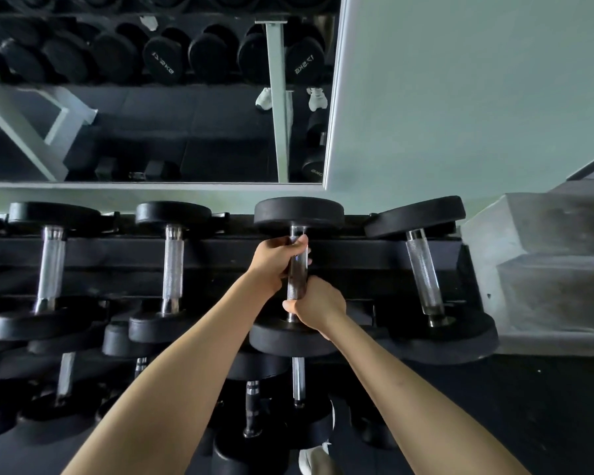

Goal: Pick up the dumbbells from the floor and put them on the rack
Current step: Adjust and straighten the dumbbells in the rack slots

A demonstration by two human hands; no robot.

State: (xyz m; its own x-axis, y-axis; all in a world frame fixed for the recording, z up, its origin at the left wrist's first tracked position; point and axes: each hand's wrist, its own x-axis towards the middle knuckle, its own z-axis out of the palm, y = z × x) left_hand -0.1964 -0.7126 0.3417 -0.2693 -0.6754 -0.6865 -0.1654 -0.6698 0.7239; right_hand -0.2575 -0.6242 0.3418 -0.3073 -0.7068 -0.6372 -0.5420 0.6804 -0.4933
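Note:
A black dumbbell (297, 211) with a knurled steel handle lies across the top tier of the black rack (220, 255), third from the left. My left hand (276, 260) grips the far part of its handle, just below the far head. My right hand (318, 305) grips the near part, right above the near head. Both hands curl round the bar. Other dumbbells lie on the same tier: two to the left (172, 214) and one tilted to the right (422, 265).
Lower tiers hold several more dumbbells (254, 416). A wall mirror (151, 97) behind the rack reflects it. Grey concrete steps (546, 269) stand at the right. My white shoe (314, 461) shows on the dark floor below.

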